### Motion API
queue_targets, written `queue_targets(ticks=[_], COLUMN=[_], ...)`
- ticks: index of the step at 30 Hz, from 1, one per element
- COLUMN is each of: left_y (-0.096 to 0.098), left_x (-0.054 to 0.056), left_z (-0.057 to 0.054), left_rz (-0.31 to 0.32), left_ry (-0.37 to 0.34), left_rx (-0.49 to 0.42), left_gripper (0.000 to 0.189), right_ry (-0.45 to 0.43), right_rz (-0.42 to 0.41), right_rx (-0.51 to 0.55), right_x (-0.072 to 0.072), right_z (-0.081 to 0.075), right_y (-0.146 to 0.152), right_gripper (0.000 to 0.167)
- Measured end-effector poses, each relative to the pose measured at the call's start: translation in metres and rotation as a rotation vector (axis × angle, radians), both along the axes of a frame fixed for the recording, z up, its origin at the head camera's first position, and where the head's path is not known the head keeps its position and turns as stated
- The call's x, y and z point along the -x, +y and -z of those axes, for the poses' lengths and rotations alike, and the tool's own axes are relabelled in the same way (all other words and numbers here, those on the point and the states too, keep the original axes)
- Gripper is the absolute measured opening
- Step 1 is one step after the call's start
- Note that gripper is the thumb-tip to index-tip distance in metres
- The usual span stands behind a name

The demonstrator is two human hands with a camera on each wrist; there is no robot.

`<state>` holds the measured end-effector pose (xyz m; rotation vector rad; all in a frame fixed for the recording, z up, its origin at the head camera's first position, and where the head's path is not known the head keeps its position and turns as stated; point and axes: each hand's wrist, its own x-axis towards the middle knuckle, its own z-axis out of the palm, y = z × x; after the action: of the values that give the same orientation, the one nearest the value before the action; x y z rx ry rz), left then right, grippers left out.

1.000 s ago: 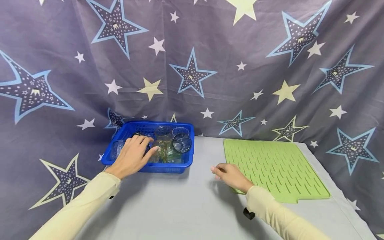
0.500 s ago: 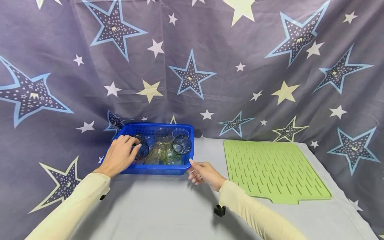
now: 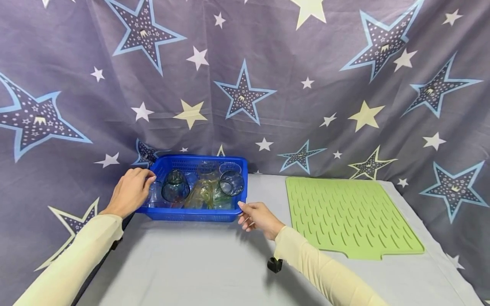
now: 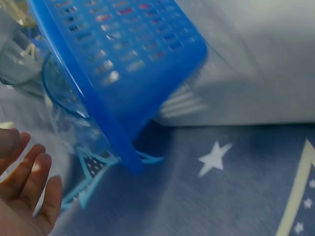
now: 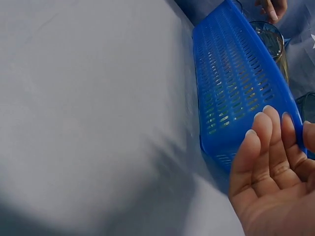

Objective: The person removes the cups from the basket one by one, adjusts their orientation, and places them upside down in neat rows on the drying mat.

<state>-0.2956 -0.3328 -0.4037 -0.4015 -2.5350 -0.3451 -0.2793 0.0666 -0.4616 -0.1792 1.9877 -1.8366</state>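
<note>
Here's the right hand [image 3: 260,219], thumb over the rim and forefinger beneath, pinching the near right corner of the blue basket [image 3: 191,216]; the other fingers fan out below. Across at the far end, the left hand [image 3: 128,193] hovers by the basket's left side, fingers parted and gently bent, holding nothing, and its own wrist view shows a gap between the fingertips and the rim.

The basket sits on the left part of the table [image 3: 191,259], right up by the starry cloth [image 3: 306,102], and it's packed with glassware! A dark-tinted glass [image 3: 175,187] leans left of centre, a yellowish glass [image 3: 200,193] lies beside it, and a smoky-blue glass [image 3: 231,183] sits up at the right. Well apart on the right, the green mat [image 3: 352,216] lies flat.
</note>
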Motion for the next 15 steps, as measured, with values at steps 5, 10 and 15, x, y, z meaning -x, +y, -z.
queue_targets(ticks=[5, 10, 15], left_y=[-0.012, -0.022, -0.022], left_x=[0.003, 0.002, -0.003], left_z=[-0.004, -0.006, -0.002], left_rz=[0.011, 0.004, -0.012], left_ry=[-0.14, -0.308, -0.307], left_rx=[0.001, -0.002, 0.06], left_gripper=[0.035, 0.067, 0.082], right_ry=[0.0, 0.0, 0.005], right_rz=[-0.001, -0.006, -0.023], right_rx=[-0.009, -0.004, -0.01], right_x=[0.002, 0.003, 0.002], right_z=[0.0, -0.001, -0.003], right_y=[0.004, 0.006, 0.005], right_gripper=[0.045, 0.044, 0.044])
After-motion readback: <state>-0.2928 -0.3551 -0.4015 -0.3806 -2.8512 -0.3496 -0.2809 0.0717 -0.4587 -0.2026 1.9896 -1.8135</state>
